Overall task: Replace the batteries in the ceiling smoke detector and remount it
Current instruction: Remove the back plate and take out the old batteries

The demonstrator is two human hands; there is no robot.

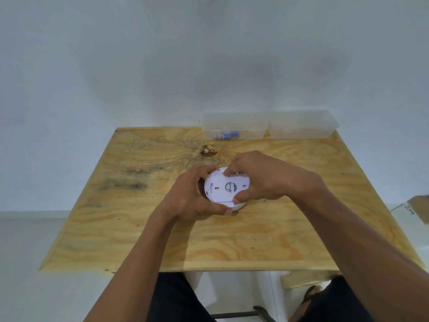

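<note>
One white smoke detector (pixel 222 189) lies on one plywood surface (pixel 139 228), with two hands on it, a left hand (pixel 192 194) and a right hand (pixel 260 177). Two clear plastic bins (pixel 234 126) (pixel 301 124) stand side by side at the far edge. The left bin holds two small batteries (pixel 222 136), as far as can be counted. One cardboard box (pixel 417 208) shows at the right edge.

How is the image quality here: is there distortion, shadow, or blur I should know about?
Head view: wide-angle distortion bows the plywood table's edges; lighting is soft and even, with faint shadows on the wall; no strong glare; the smoke detector between the left hand and right hand is fairly sharp, but its label print is unreadable.
</note>
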